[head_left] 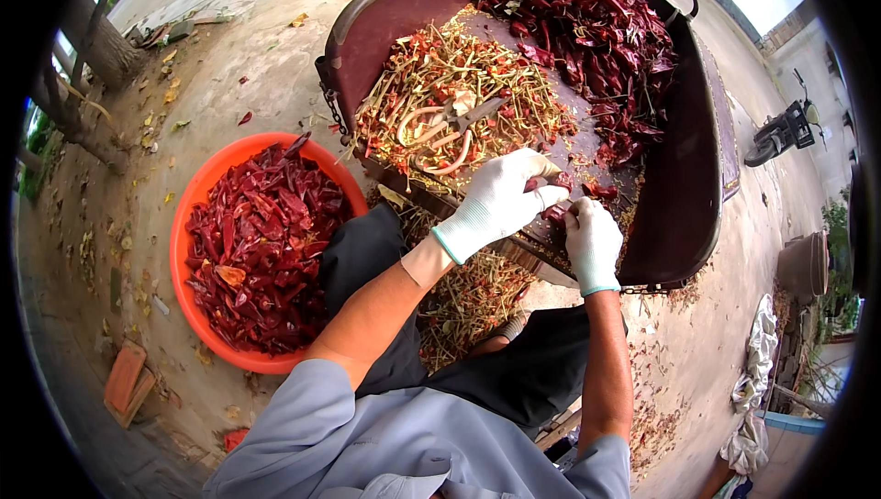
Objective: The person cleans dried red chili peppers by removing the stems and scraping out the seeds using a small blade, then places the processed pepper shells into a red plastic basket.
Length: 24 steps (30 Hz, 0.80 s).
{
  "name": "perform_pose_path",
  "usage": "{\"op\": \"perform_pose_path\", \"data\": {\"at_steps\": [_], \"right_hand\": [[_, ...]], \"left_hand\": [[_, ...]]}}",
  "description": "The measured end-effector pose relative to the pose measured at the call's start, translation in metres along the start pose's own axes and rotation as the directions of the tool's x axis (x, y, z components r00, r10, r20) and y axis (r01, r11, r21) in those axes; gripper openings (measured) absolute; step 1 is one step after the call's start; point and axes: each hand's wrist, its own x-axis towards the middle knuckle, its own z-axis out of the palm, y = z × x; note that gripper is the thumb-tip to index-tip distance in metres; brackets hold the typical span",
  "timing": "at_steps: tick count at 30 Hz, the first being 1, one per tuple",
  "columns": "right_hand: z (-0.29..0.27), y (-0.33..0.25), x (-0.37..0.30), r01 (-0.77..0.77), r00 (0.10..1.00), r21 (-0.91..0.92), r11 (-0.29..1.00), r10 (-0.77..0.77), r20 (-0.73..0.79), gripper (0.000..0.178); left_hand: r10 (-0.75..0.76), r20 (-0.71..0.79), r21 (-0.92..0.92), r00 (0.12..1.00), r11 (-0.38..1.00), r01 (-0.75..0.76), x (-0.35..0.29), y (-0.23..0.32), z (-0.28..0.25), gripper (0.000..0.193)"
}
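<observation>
As I watch remotely, the left hand (507,194) and the right hand (593,240) seem to pinch red chilli (554,214) between their fingers, perhaps for steadiness; from there, scissors (478,115) lie at ten o'clock, orange basin (179,247) at nine, likely for short reach.

Dark-red dried chilli heap (596,36): far right corner of maroon deep-sided cart bed (395,8). Straw-coloured stem heap (431,68): left edge, tan-handled metal scissors (480,113) on top. Round orange plastic basin (181,265), dark-red chillies (262,242) inside: ground (275,59), off near left corner.

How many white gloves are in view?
2: one on the left hand, below and right of the scissors; one on the right hand. Others may be hidden.
</observation>
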Motion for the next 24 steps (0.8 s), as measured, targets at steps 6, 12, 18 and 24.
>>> {"op": "perform_pose_path", "data": {"at_steps": [6, 12, 18, 24], "right_hand": [[-0.007, -0.002, -0.013, 0.153, 0.973, -0.048, 0.987, -0.159, -0.164, 0.025], [-0.007, 0.005, -0.014, 0.076, 0.992, 0.048, 0.996, -0.070, -0.107, 0.021], [-0.049, -0.009, -0.023, 0.182, 0.981, 0.334, 0.925, -0.147, -0.129, 0.018], [-0.074, -0.019, -0.026, 0.375, 0.911, 0.030, 0.927, -0.362, -0.195, 0.016]], "left_hand": [[-0.109, 0.075, -0.028, 0.991, 0.993, 0.112, -0.001, 0.002, 0.000, 0.027], [-0.054, 0.140, 0.072, 0.989, 0.996, 0.044, -0.001, 0.003, 0.004, 0.025], [0.163, 0.175, 0.231, 0.971, 0.952, -0.201, -0.008, -0.005, 0.014, 0.026], [0.168, 0.271, 0.239, 0.948, 0.942, -0.235, -0.011, -0.004, 0.019, 0.034]]}}
